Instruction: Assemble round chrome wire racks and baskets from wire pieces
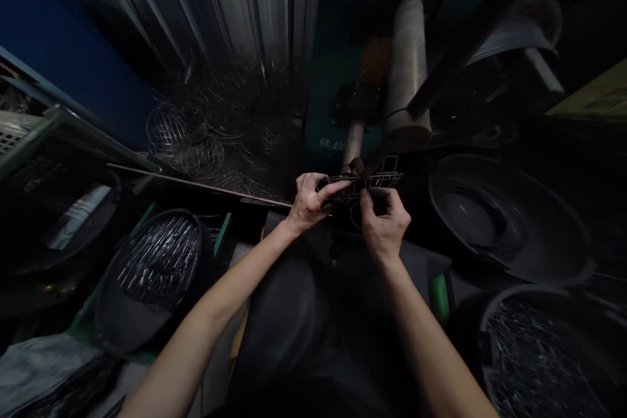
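A small wire rack point(385, 179) of thin metal rods sits at the tip of a machine's lower electrode arm point(353, 144). My left hand point(312, 201) is closed on the rack's left side, its index finger stretched along the rods. From the right, my right hand point(385, 221) pinches the rack's near edge between thumb and fingers. A round wire loop point(356, 215) hangs below, between the two hands. Dim light hides how the rods join.
A basin point(159, 274) of short metal rods stands at left. On the right are a wide dark basin point(509, 219) and a tub point(543, 359) of small wire pieces. Round wire grids point(183, 137) lie behind a low ledge point(206, 186). A thick metal cylinder point(409, 65) juts from the green machine.
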A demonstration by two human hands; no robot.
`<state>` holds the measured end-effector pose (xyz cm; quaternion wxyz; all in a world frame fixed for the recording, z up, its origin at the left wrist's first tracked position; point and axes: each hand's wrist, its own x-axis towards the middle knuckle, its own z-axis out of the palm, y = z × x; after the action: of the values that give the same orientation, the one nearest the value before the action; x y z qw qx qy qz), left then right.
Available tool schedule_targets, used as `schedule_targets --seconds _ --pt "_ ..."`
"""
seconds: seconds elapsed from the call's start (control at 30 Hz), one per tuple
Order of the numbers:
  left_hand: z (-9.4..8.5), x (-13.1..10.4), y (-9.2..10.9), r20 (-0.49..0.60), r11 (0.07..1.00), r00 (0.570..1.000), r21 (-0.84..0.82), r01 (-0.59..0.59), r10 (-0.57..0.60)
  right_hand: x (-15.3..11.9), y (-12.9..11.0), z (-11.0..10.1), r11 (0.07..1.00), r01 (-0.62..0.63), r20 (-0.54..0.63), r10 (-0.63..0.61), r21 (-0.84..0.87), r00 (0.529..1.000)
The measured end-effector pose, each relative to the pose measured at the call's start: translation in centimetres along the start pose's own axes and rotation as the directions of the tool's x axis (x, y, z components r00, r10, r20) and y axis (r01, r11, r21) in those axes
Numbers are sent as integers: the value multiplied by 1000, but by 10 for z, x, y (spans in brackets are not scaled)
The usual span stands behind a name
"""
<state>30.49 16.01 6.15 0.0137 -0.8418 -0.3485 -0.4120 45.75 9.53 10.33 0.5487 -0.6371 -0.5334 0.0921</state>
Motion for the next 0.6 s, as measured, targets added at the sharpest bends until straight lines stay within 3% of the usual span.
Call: schedule_targets --seconds 0.27,0.43,0.53,0.6 --pt "3 1 -1 75 997 995 9 73 -73 0 1 1 1000 26 -26 -26 -1 999" --pt "5 2 -1 49 997 996 1 78 -78 0 -6 2 1000 -1 22 1 31 1000" --pt "6 -5 -7 -5 997 999 -64 51 -52 -6 -7 -26 999 -10 13 11 -48 1000" --pt "8 -14 -14 -39 986 996 -148 71 -78 -17 5 -67 984 -82 -32 78 -156 996"
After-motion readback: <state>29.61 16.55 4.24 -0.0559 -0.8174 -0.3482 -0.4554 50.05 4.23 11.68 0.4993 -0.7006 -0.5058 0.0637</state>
